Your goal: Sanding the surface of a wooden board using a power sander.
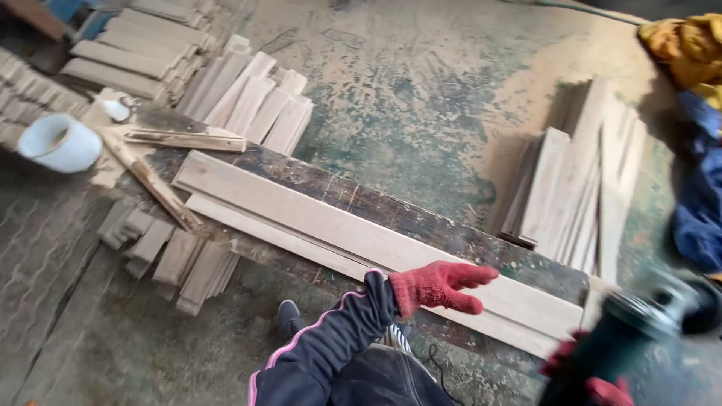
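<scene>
Your left hand [440, 288] in its red knit glove hangs over the long pale plank [353, 237], fingers stretched out flat and close together, thumb apart below them, clamped on nothing. The plank's near edge runs right under those fingertips; whether the glove actually touches the wood can't be told. The plank lies lengthwise on the dark workbench [421, 222], stacked on a second board, so its top face is raised and open to you along its full run.

Your right hand [594, 376], also red-gloved, sits low at the frame edge, wrapped around the green power tool [639, 319]. It's blurred, but the fingers look closed on the tool's body, with the tool head past them, off the plank's right end.

Beyond your left fingertips: a stack of cut boards [579, 188] on the dusty floor. Far along the bench to their left: a white bucket [59, 141] and wood scraps [162, 162].
</scene>
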